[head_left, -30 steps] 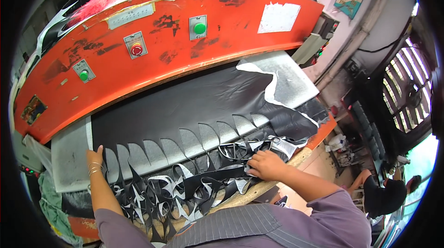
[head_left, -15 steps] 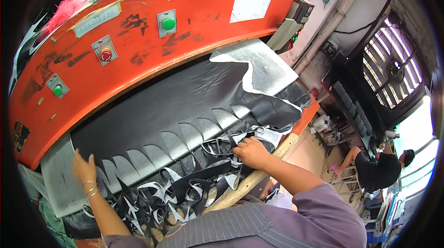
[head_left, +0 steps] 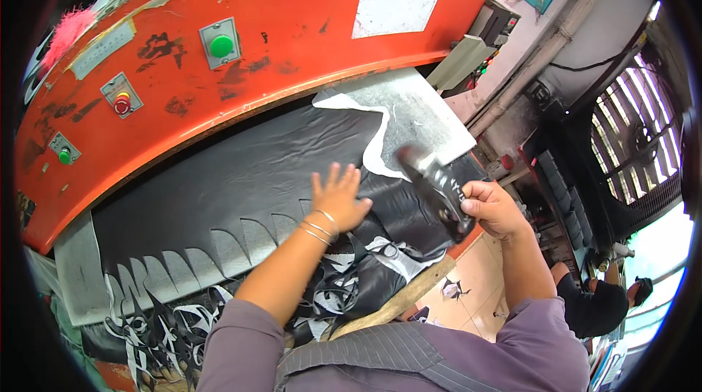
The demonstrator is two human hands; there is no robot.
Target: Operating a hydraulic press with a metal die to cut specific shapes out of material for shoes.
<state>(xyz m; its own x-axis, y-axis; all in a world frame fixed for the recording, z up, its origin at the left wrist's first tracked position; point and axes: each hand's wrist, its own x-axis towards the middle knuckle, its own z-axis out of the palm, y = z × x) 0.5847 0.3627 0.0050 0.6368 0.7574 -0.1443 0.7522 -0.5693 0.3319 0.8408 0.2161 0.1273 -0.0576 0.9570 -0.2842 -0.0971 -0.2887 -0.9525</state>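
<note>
pressing flat with fingers spread, the left hand (head_left: pixel 338 198) keeps the black leather sheet (head_left: pixel 241 180) smooth on the grey cutting board (head_left: pixel 428 118), while a dark metal cutting die (head_left: pixel 436 191) is clenched in the right hand (head_left: pixel 493 209) above the sheet's edge

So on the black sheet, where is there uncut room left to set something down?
Uncut black sheet stretches between the orange press head and the left hand, which lies flat on it. A bare grey board patch sits past the sheet's right edge. The near edge is crowded with cut scraps. The right hand holds a dark metal tool.
</note>
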